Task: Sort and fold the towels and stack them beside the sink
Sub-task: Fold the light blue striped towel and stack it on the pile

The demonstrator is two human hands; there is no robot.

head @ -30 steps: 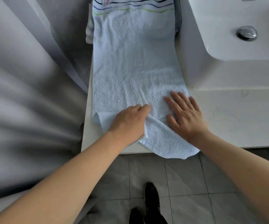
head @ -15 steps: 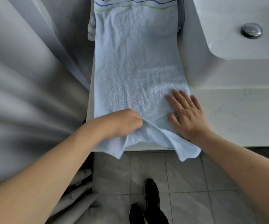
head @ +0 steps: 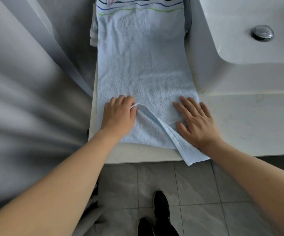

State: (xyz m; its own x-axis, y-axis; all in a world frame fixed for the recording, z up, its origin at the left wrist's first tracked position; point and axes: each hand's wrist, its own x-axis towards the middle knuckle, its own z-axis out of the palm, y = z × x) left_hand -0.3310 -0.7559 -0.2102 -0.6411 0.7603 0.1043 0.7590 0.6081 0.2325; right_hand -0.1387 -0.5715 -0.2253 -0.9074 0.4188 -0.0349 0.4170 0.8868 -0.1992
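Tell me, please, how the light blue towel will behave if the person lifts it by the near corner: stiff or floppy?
Probably floppy: the light blue towel already creases where the left hand pinches its folded corner. It likely sags when lifted, since one near end droops over the counter edge. Its looped pile probably grips rather than slides under the flat right hand.

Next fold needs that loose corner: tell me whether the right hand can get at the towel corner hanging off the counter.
Probably yes: the corner hangs just below the right hand, with nothing between.
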